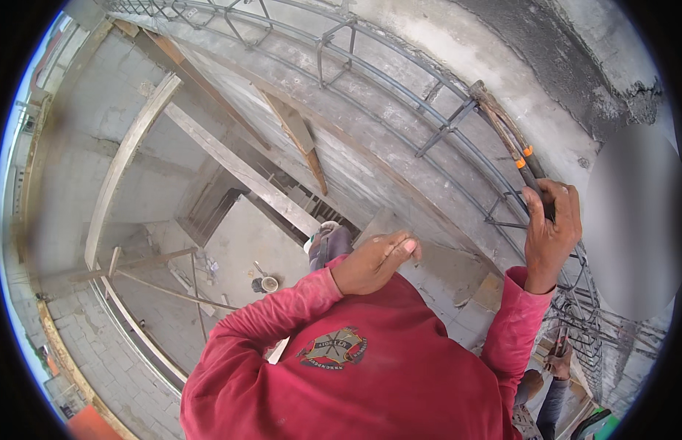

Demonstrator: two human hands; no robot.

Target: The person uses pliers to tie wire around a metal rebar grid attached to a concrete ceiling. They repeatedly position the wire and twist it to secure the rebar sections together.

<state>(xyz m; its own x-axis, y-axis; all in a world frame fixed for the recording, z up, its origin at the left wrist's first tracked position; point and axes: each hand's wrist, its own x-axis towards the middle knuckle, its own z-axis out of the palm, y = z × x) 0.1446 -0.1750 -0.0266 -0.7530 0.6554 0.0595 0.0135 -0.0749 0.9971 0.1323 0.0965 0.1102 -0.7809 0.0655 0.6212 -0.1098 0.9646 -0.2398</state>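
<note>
My right hand is wrapped round the dark grips of a pair of rusty pincers with orange bands on the handles. The tool slants up and left, its jaw end at a stirrup of the long steel rebar cage. My left hand is held before my chest, apart from the cage, thumb pressed to the curled fingers. Anything thin between those fingers is too small to make out. Both arms wear red sleeves.
The cage lies along a concrete ledge beside a rough wall. A drop opens on the left, crossed by wooden beams. On the floor far below stands a bucket. At lower right, another person's hand works at the cage.
</note>
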